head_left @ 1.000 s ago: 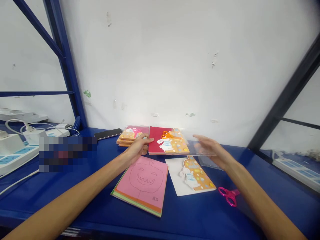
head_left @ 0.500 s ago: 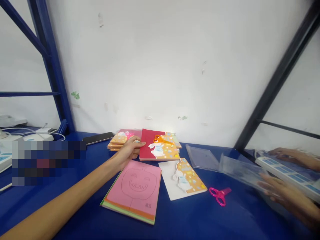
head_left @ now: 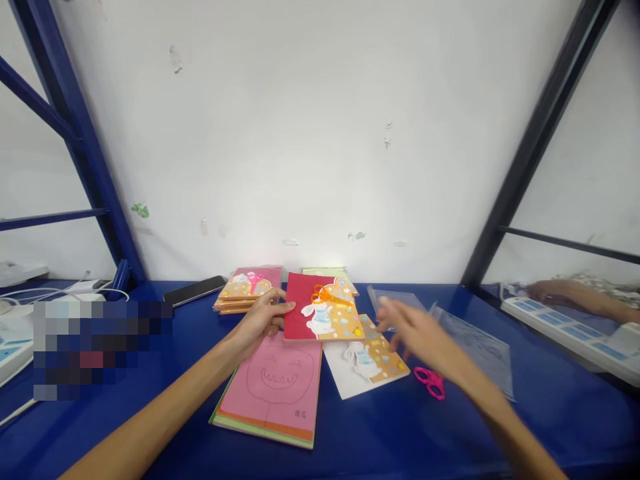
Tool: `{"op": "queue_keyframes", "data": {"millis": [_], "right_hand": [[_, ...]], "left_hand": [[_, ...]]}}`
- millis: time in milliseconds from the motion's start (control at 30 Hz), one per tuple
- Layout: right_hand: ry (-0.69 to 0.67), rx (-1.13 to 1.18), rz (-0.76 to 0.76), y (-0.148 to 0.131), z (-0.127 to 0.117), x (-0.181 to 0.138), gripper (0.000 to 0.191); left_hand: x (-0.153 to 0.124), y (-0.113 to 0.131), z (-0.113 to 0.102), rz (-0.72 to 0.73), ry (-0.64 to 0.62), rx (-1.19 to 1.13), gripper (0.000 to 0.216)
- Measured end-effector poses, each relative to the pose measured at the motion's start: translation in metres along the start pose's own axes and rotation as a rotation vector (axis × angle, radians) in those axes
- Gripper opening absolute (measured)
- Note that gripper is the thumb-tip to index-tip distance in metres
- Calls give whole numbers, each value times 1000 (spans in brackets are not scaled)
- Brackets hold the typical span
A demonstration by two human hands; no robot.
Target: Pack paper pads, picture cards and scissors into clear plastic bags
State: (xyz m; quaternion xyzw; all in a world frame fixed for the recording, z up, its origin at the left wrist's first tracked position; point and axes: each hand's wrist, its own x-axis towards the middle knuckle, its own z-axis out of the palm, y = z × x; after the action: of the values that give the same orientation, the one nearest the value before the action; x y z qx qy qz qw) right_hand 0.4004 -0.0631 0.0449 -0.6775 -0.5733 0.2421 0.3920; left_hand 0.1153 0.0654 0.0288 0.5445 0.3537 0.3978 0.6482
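Note:
My left hand [head_left: 263, 315] pinches the left edge of a red-topped paper pad [head_left: 301, 285] and holds it tilted up. An orange pair of scissors [head_left: 327, 295] lies on the pad's rabbit-printed card. Below it rests a stack of coloured paper sheets [head_left: 280, 390], the pink top sheet showing a pumpkin line drawing. My right hand [head_left: 407, 327], slightly blurred, hovers with fingers apart and nothing visible in them, right of the red pad and over the edge of a white pad [head_left: 345, 377] with a similar card. Pink scissors [head_left: 430, 382] lie beneath my right forearm, partly covered.
Clear plastic sleeves [head_left: 480, 350] lie to the right. Wrapped packs [head_left: 237, 292] are stacked at the back, beside a phone [head_left: 195, 291]. A long white tray-like object [head_left: 565, 337] stands far right, near another person's arm [head_left: 590, 300]. Blue frame posts [head_left: 540, 140] flank the table.
My right hand has let go of a clear plastic sleeve at the right and moved left towards the red pad. My left hand still holds the pad. The view has shifted slightly.

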Motion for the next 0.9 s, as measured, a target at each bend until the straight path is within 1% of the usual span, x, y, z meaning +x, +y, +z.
{"op": "queue_keyframes", "data": {"millis": [67, 100, 167, 233, 300, 333, 433, 467, 533, 567, 633, 700, 767, 800, 833, 867, 900], "right_hand": [[34, -193, -44, -21, 26, 19, 59], [31, -243, -64, -28, 33, 27, 56], [-6, -273, -88, -33, 36, 39, 54], [-73, -244, -84, -31, 27, 42, 57], [-94, -209, -63, -21, 11, 35, 61], [-81, -188, -43, -13, 1, 29, 61], [31, -94, 98, 21, -25, 3, 60], [66, -66, 160, 33, -31, -6, 61], [108, -61, 234, 54, -37, -20, 62], [126, -104, 255, 62, -38, -25, 62], [200, -281, 281, 72, -37, -32, 60], [324, -480, 298, 76, -35, -37, 57], [436, -566, 305, 77, -32, -42, 57], [464, -549, 306, 76, -31, -44, 57], [454, -491, 302, 74, -28, -45, 58], [413, -401, 291, 70, -25, -46, 60], [343, -292, 276, 64, -20, -47, 63]], "left_hand": [[-1, 0, 1, 3, -28, 1, 40], [-2, 1, 1, -1, -42, 2, 40], [-3, 3, 0, -18, -66, 6, 40], [-4, 5, -2, -36, -85, 8, 38], [-4, 7, -3, -54, -91, 3, 38], [-4, 8, -4, -62, -88, -2, 39], [-4, 10, -6, -93, -71, -14, 40], [-4, 11, -6, -112, -63, -15, 41], [-3, 12, -5, -161, -40, -15, 44], [-3, 12, -5, -184, -24, -18, 45], [-3, 12, -3, -212, 7, -33, 48], [-4, 11, 0, -229, 29, -49, 49], [-4, 9, 1, -245, 38, -50, 49], [-4, 8, 2, -248, 41, -47, 49], [-4, 7, 3, -247, 43, -44, 49], [-4, 7, 4, -242, 44, -41, 48], [-4, 7, 5, -238, 45, -39, 47]]}}
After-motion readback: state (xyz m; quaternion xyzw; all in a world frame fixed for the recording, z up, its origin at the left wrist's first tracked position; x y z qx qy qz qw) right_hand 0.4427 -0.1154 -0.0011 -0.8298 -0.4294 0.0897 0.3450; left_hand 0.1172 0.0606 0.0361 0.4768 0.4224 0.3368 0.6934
